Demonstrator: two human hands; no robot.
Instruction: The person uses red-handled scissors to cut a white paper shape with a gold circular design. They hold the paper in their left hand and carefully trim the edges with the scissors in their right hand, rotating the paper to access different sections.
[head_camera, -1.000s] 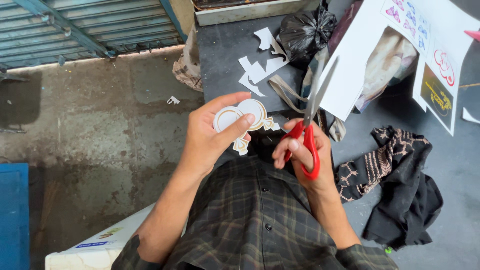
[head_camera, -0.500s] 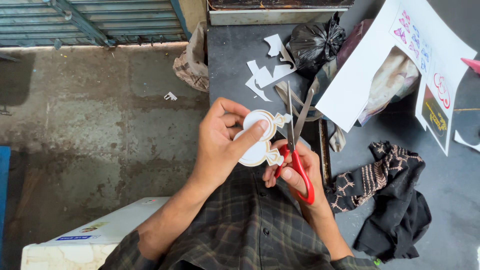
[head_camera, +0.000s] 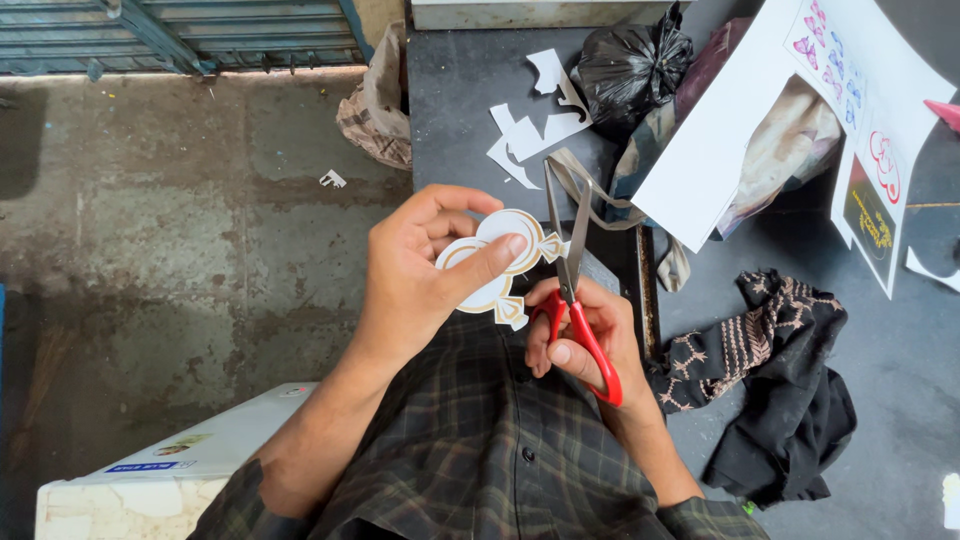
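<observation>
Pinched in the left hand, the cutout sits above the shirt, before the bench. Right hand grips the scissors, blades parted at its edge: trimming seems underway; closing cleanly along the outline looks needed.

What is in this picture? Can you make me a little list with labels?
Left hand: pinches a white paper cutout with gold edges between thumb and fingers.
Right hand: holds red-handled metal scissors, blades open at the cutout's edge.
Behind: white paper scraps and a black plastic bag on a dark grey table.
Right side: black patterned cloth.
</observation>
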